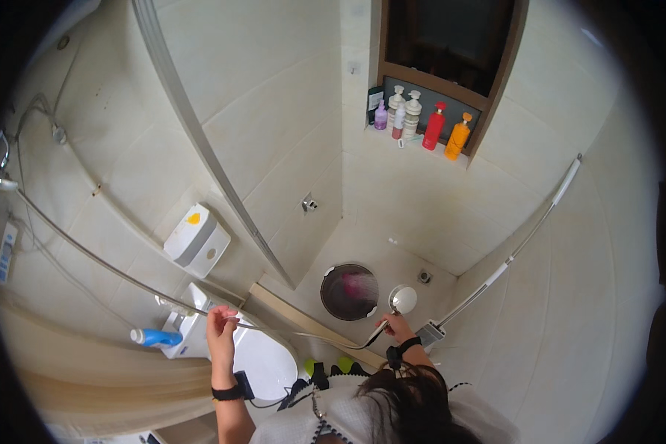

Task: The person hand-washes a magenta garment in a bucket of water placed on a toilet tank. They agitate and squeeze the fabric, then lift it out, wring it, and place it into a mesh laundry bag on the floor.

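My right hand [399,328] is closed around the handle of a shower head [403,298], whose round white face tilts toward a dark round tub [325,297]. Water sprays from it into the tub, onto something bright pink [357,286] that I cannot make out further. Off to the left, my left hand [220,329] is raised above the toilet, its fingers curled around the long shower hose [137,281]. This hose runs from a wall tap [6,183] at the far left, through my left hand, to the shower-head handle.
A white toilet [263,362] stands left of me, with a blue bottle [157,337] by it. Beyond lie a raised sill [303,318] and a glass-panel frame [200,140]. Several pump bottles [434,127] line the window ledge. A long-handled mop [492,275] leans at the right wall.
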A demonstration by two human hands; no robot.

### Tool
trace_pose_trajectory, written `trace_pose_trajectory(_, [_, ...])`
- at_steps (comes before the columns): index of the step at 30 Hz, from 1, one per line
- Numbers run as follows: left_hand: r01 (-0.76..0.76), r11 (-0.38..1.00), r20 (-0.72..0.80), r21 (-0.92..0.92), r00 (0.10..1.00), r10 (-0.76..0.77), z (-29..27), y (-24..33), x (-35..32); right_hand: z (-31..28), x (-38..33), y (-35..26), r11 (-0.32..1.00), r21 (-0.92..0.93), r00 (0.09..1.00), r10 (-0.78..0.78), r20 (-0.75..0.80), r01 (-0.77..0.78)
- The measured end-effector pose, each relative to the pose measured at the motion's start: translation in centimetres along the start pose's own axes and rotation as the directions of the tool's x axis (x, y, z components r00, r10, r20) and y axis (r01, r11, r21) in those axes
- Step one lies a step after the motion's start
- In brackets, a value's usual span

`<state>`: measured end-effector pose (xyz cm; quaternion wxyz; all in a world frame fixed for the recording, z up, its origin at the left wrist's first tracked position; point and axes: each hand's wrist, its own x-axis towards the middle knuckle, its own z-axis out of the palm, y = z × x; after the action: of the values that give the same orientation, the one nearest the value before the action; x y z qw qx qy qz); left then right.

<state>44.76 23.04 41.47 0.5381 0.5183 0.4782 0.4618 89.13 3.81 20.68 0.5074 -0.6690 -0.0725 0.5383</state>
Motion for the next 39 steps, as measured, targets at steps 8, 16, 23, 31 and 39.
trace_pose_trajectory(8, [-0.002, 1.000, 0.021, 0.024, 1.000, 0.001, 1.5, 0.4, 3.4, 0.2, 1.2, -1.8, 0.998, -0.030, 0.999, 0.047, -0.016, -0.047])
trace_pose_trajectory(16, [-0.012, 1.000, 0.071, 0.001, 0.997, 0.012, 1.7, 0.6, 5.6, 1.1, 1.2, -1.7, 0.996, -0.080, 0.998, 0.031, -0.061, -0.036])
trace_pose_trajectory(23, [-0.024, 1.000, 0.091, -0.011, 0.996, 0.025, 0.1, 0.5, 7.6, 2.6, 0.6, -1.1, 0.995, -0.098, 0.997, -0.005, -0.074, -0.002])
trace_pose_trajectory(31, [-0.011, 1.000, 0.081, 0.004, 0.997, 0.011, 0.1, -0.2, 7.5, 2.1, -0.8, -2.4, 0.996, -0.084, 0.999, 0.034, -0.016, -0.035])
trace_pose_trajectory(39, [-0.031, 1.000, 0.130, 0.003, 0.991, 0.030, -0.6, -0.3, 9.2, 4.1, -1.3, -2.4, 0.995, -0.092, 0.998, 0.033, -0.052, -0.037])
